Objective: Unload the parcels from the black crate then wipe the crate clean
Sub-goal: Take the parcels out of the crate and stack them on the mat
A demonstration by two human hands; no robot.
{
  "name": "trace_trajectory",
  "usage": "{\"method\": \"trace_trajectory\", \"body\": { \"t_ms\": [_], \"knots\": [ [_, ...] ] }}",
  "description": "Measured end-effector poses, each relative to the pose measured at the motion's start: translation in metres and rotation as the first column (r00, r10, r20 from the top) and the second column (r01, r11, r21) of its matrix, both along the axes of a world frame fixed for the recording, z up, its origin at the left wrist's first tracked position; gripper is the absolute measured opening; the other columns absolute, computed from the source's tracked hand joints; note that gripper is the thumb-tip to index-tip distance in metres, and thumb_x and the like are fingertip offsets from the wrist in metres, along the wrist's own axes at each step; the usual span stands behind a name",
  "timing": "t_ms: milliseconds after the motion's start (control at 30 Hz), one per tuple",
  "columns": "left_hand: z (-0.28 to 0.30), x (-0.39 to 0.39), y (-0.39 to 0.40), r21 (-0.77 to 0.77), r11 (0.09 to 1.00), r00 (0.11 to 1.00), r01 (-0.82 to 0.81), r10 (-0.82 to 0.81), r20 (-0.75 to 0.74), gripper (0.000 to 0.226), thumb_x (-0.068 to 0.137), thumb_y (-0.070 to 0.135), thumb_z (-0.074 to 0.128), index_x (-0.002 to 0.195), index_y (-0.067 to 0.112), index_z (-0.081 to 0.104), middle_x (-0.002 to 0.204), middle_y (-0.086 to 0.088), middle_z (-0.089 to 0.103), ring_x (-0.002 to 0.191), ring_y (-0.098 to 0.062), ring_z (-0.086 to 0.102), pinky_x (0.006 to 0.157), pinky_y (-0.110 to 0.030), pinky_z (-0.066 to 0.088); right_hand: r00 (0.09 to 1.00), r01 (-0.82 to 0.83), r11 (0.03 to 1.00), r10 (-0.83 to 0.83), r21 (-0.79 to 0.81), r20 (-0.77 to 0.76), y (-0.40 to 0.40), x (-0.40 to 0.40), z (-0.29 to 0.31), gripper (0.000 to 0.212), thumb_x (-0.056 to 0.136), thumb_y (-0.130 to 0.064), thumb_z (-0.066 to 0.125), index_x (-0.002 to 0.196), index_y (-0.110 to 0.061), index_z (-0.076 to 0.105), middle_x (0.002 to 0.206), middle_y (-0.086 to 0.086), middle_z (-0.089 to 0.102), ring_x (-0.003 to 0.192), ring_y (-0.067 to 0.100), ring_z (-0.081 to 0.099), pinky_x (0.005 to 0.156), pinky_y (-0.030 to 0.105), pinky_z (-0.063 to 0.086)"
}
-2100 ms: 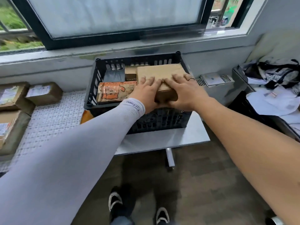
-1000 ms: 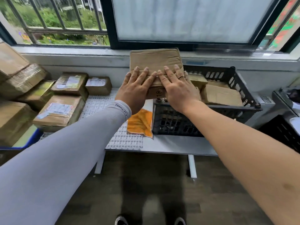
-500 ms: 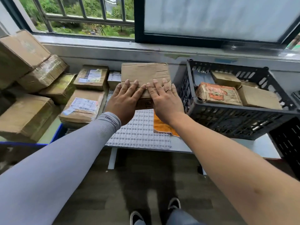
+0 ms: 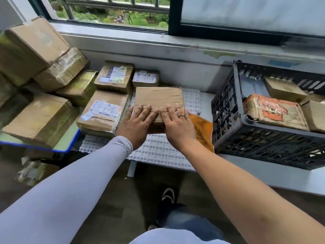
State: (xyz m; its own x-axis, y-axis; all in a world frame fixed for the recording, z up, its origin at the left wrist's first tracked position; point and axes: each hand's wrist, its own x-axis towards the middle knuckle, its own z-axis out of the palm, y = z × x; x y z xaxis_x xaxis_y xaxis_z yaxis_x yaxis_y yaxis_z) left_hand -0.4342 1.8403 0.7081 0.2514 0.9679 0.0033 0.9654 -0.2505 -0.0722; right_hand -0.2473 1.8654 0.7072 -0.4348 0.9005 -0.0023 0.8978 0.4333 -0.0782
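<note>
You had your left hand (image 4: 134, 123) and right hand (image 4: 176, 123) flat, fingers straight, on the near edge of the brown box (image 4: 159, 101) left of the black crate (image 4: 226, 110), and it looked stiff, light and best lifted by its sides.

Black crate (image 4: 226, 110) and rightmost parcel (image 4: 314, 115) cut off at right edge
</note>
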Motion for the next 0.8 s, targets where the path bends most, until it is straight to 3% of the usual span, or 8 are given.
{"method": "trace_trajectory", "body": {
  "t_ms": [333,500,700,800],
  "knots": [
    [-0.060,-0.011,0.024,-0.218,0.976,0.999,-0.024,0.015,-0.043,0.077,0.105,0.017,0.035,0.163,0.030,-0.014,0.173,-0.001,-0.008,0.160,-0.027,-0.004,0.129,-0.050,-0.001,1.000,0.024,0.979,-0.020,-0.204,0.023,0.024,-0.014,-0.067,0.071,0.107,-0.017,0.038,0.164,-0.026,-0.004,0.173,0.004,-0.009,0.157,0.037,-0.012,0.128,0.053,-0.001],
    [-0.076,-0.023,0.034,-0.254,0.967,0.999,-0.017,0.004,-0.051,0.077,0.106,0.018,0.033,0.162,0.029,-0.019,0.173,-0.002,-0.013,0.159,-0.029,-0.009,0.126,-0.049,-0.005,0.998,0.045,0.973,-0.035,-0.227,0.048,0.030,-0.027,-0.084,0.076,0.107,-0.014,0.039,0.163,-0.026,-0.010,0.172,0.004,-0.015,0.156,0.036,-0.017,0.127,0.052,-0.005],
    [-0.085,-0.047,0.052,-0.353,0.935,0.998,0.027,-0.045,-0.044,0.076,0.107,0.020,0.034,0.162,0.030,-0.017,0.173,-0.005,-0.014,0.159,-0.030,-0.011,0.126,-0.050,-0.007,0.992,0.113,0.936,-0.088,-0.332,0.091,0.041,-0.050,-0.098,0.073,0.111,-0.025,0.038,0.162,-0.029,-0.014,0.171,0.001,-0.018,0.157,0.031,-0.017,0.126,0.049,-0.007],
    [-0.090,-0.056,0.055,-0.412,0.908,0.995,0.079,-0.095,-0.018,0.068,0.110,0.034,0.031,0.164,0.030,-0.010,0.173,-0.007,-0.010,0.159,-0.032,-0.008,0.126,-0.052,-0.004,0.990,0.132,0.906,-0.098,-0.402,0.104,0.037,-0.056,-0.097,0.071,0.110,-0.036,0.038,0.164,-0.029,-0.007,0.171,0.001,-0.017,0.157,0.031,-0.016,0.128,0.049,-0.002]
  ]
}}
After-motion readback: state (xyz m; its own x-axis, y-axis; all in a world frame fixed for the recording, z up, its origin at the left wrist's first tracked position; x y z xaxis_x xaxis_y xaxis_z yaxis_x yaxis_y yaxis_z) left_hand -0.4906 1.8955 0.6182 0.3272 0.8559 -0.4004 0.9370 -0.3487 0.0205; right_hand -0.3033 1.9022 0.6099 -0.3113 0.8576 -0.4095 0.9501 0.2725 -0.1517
